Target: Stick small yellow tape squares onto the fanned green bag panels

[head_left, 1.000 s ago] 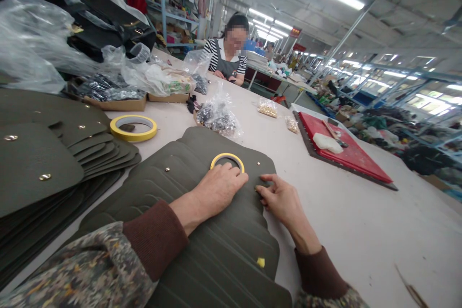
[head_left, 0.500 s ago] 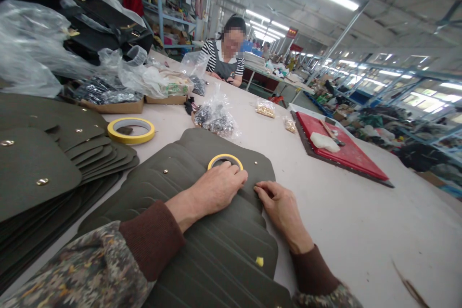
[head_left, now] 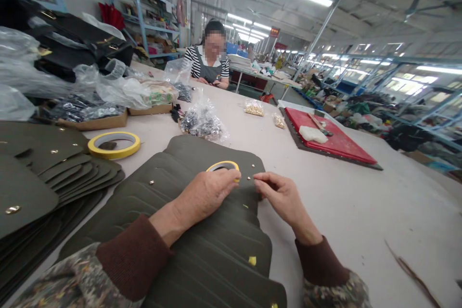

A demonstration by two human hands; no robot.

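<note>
Overlapping dark olive panels (head_left: 212,250) lie in a stack before me. My left hand (head_left: 205,195) rests over the upper panel, fingers closed around a roll of yellow tape (head_left: 221,164), whose upper rim shows above the knuckles. Near the panel's right edge, my right hand (head_left: 283,197) has thumb and forefinger pinched together; whatever is between them is hidden or too small to name. Just left of those fingertips sits a small gold stud (head_left: 249,178), with another stud (head_left: 253,165) above it. A yellow tape scrap (head_left: 252,261) lies lower on the panels.
At left are another yellow tape roll (head_left: 114,153) and a pile of olive pieces (head_left: 29,187) with gold fittings. Beyond are bags of hardware (head_left: 204,120), gold pieces (head_left: 253,107) and a red board (head_left: 330,142) with a hammer. A person (head_left: 209,60) sits across the table.
My hands have drawn slightly apart. The gold stud beside my right fingertips and a yellow sliver below it are now visible. The whole view has shifted a little.
</note>
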